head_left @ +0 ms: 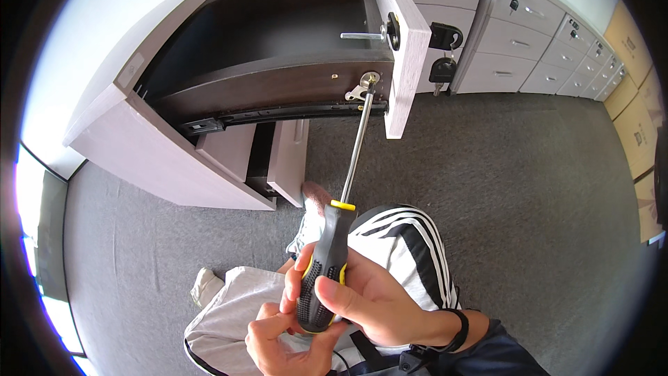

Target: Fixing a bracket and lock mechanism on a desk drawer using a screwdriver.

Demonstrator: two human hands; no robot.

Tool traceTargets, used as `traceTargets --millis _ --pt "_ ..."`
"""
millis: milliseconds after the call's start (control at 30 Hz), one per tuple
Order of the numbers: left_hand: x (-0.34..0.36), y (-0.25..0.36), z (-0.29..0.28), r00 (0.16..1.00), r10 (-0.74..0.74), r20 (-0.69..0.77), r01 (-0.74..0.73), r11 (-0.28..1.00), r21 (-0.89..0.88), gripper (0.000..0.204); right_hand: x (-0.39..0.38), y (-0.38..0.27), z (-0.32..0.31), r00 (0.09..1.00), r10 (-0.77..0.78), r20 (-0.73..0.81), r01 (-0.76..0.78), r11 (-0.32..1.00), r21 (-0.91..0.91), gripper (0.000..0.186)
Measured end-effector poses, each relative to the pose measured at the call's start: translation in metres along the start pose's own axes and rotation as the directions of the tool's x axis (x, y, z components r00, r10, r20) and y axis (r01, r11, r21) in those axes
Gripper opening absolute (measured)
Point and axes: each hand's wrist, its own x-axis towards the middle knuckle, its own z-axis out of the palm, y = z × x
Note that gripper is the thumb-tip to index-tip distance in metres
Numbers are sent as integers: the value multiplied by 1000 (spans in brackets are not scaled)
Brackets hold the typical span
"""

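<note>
A screwdriver (324, 264) with a black and yellow handle and a long steel shaft points up and away from me. My right hand (372, 299) is wrapped round its handle, thumb along the top. At the handle's butt end my left hand (285, 341) is closed, its thumb and fingers pinching the end. The tip meets a round metal fitting (369, 79) with a small lever plate, on the dark outer side of the pulled-out drawer (278, 83). A lock (393, 31) sits in the drawer's front panel, its metal rod reaching inward. Two black keys (443, 69) hang from its outer side.
The grey cabinet (181, 153) has a lower drawer (287, 160) partly pulled out. Under the upper drawer runs a black slide rail (292, 117). More drawer cabinets (508, 42) line the far wall, with cardboard boxes (632, 118) at right. Grey carpet (515, 202) covers the floor.
</note>
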Motion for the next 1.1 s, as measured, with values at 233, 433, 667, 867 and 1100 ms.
traceTargets --millis 233,433,667,867,1100 --pt "6 -15 4 920 49 388 -72 996 46 28 -41 -20 -58 979 202 1 -156 757 -634 20" --pt "32 -60 39 877 -68 475 18 994 109 10 -98 -64 -174 706 -359 -611 -415 490 -767 30" --pt "65 -82 123 815 -68 576 -6 992 125 10 -174 -46 -351 461 -703 -542 -848 -169 -502 39" --pt "44 -81 137 775 -148 614 56 984 167 8 -144 -48 -338 630 -761 -154 -732 -516 -445 41" --pt "33 -75 126 760 -200 619 72 971 226 5 -67 -44 -367 804 -452 -387 -532 -254 -808 33"
